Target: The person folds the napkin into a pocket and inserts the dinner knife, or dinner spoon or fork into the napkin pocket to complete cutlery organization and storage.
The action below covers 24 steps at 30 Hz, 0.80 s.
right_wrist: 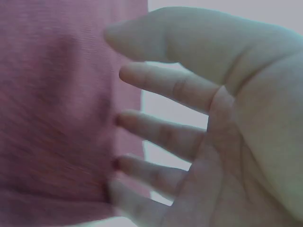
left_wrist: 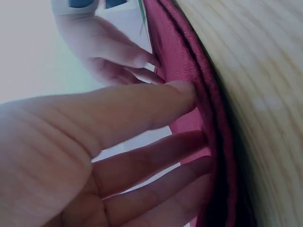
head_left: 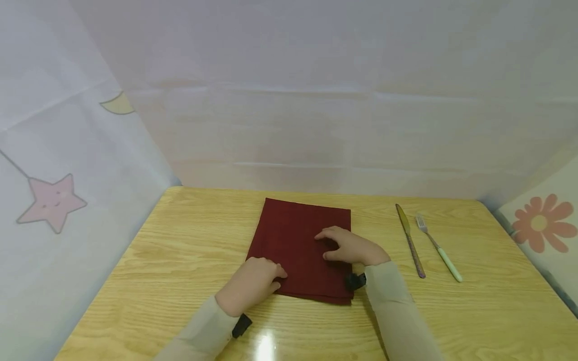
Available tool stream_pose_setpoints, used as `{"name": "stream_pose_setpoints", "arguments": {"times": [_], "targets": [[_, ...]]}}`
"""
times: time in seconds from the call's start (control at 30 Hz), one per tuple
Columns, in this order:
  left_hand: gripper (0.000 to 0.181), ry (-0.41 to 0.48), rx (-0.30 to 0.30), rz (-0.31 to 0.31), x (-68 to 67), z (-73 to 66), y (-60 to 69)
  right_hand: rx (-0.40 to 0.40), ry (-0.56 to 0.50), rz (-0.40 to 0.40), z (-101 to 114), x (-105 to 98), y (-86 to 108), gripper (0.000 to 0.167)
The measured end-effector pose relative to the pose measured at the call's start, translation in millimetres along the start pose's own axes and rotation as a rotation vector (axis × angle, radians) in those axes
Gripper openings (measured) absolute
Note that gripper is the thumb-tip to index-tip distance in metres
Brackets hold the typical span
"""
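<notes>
A dark red cloth [head_left: 293,235], folded in layers into a near-square, lies flat on the wooden table. My left hand [head_left: 255,281] rests on its near left part, and the fingertips touch the fabric. Close up in the left wrist view, the thumb [left_wrist: 142,106] and fingers lie along the layered edge [left_wrist: 213,94] without curling round it. Over the cloth's right half is my right hand [head_left: 349,245], fingers spread and slightly bent. Nothing is between the fingers [right_wrist: 165,87] and thumb in the right wrist view; whether every fingertip touches the fabric, I cannot tell.
To the right of the cloth lie a table knife [head_left: 410,240] with a dark purplish handle and a fork [head_left: 439,248] with a pale green handle. A pale fabric backdrop [head_left: 289,125] stands behind the table [head_left: 158,260] and along its sides.
</notes>
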<state>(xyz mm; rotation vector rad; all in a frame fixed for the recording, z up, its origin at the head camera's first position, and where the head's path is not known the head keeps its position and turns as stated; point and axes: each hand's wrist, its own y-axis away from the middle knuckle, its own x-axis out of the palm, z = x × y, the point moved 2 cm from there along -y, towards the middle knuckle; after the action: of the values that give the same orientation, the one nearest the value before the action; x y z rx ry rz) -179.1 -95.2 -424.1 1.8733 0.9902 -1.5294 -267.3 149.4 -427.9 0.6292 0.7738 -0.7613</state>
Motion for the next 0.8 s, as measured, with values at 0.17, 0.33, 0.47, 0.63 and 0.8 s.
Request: {"name": "stream_pose_setpoints", "arguments": {"times": [0.17,0.33,0.47,0.63,0.8], "targets": [[0.023,-0.029,0.012,0.0,0.5,-3.8,0.6,-0.005,-0.042,-0.028,4.2,-18.9,15.8,0.043],[0.024,-0.082,0.033,-0.04,1.9,-5.0,1.1,0.067,-0.063,-0.046,2.8,-32.5,28.5,0.04],[0.021,-0.119,0.053,-0.064,4.2,-5.0,1.4,0.181,-0.096,-0.017,-1.6,-35.1,34.3,0.033],[0.027,-0.137,0.058,-0.038,5.8,-4.2,2.2,0.302,-0.187,0.042,-3.3,-30.5,33.0,0.033],[0.03,-0.169,0.079,-0.01,6.8,-3.5,-0.3,0.32,-0.155,0.048,-0.2,-27.7,31.1,0.028]]}}
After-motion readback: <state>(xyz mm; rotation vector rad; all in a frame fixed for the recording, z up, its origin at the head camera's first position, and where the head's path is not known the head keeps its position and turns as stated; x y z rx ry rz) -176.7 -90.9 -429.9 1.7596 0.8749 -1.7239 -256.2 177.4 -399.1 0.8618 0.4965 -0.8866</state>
